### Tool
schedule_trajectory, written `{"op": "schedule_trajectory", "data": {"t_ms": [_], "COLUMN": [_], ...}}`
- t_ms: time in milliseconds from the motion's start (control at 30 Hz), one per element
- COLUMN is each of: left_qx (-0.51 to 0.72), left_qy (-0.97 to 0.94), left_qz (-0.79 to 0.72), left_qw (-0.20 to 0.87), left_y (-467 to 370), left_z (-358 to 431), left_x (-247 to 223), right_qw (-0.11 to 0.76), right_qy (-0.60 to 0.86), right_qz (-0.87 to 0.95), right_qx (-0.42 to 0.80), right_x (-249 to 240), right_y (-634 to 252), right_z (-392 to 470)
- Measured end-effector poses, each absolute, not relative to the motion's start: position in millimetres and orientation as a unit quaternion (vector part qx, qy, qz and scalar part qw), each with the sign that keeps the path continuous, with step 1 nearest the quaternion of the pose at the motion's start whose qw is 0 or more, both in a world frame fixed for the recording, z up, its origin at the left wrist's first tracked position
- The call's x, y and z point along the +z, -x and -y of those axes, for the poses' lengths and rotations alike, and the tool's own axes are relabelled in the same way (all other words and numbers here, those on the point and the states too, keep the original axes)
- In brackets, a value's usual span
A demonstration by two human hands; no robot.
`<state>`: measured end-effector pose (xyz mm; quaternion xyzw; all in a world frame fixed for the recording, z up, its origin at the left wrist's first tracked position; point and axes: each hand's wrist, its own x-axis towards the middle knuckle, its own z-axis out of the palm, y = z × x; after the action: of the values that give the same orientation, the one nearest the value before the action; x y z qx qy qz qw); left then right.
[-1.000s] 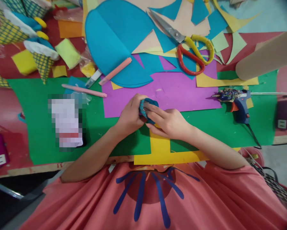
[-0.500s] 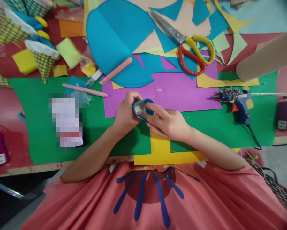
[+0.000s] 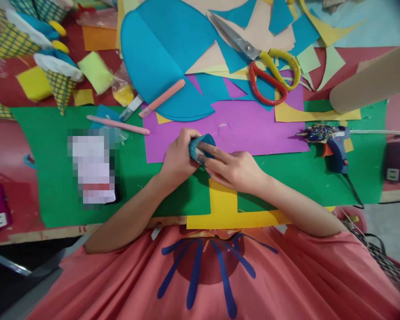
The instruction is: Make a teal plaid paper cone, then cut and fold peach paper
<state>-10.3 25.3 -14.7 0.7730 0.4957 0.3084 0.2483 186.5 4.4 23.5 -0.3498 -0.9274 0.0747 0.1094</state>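
Observation:
Between my hands is a small blue rolled piece (image 3: 209, 141), hollow like a cone or cup, with a whitish inside. My left hand (image 3: 182, 153) is closed around its left side. The first fingers of my right hand (image 3: 235, 169) reach into its opening, and the rest of that hand lies against its near side. How the right thumb sits is hidden. Under the hands lie a purple sheet (image 3: 260, 129), a green sheet (image 3: 146, 195) and a yellow strip (image 3: 223, 195).
Scissors with red and yellow handles (image 3: 268, 66) lie on blue foam pieces (image 3: 159, 49). A glue gun (image 3: 335, 146) rests at the right, near a beige roll (image 3: 369, 84). Pink pens (image 3: 118, 125) and a blurred-out phone-like object (image 3: 93, 169) are at the left.
The blue piece has turned and shifted slightly right in my left hand, showing more of its outer side. My right fingers stay in its opening.

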Motion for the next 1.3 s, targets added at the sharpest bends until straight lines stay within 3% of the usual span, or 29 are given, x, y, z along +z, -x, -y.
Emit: {"op": "schedule_trajectory", "data": {"t_ms": [333,533,700,867,1067,1300], "left_qx": [0.312,0.323,0.322,0.297,0.294,0.308], "left_qy": [-0.771,-0.790,-0.806,-0.799,-0.795,-0.799], "left_qz": [-0.491,-0.459,-0.449,-0.466,-0.473,-0.460], "left_qw": [0.258,0.246,0.211,0.235,0.240,0.233], "left_y": [6.6,2.8,8.3,9.4,3.1,0.5], "left_z": [-22.9,-26.9,-28.1,-25.1,-24.7,-24.7], "left_x": [-19.2,-9.7,-17.2,-24.1,-18.7,-10.9], "right_qw": [0.114,0.224,0.268,0.248,0.171,0.202], "right_qy": [0.369,0.359,0.322,0.320,0.326,0.337], "right_qz": [0.914,0.902,0.894,0.887,0.913,0.910], "right_qx": [0.122,0.083,0.157,0.223,0.175,0.132], "right_x": [23.1,21.6,19.4,17.7,18.4,22.1], "right_y": [-185.5,-189.6,-190.6,-191.2,-189.4,-186.5], "right_z": [-6.3,-8.6,-9.1,-9.2,-8.4,-3.9]}}
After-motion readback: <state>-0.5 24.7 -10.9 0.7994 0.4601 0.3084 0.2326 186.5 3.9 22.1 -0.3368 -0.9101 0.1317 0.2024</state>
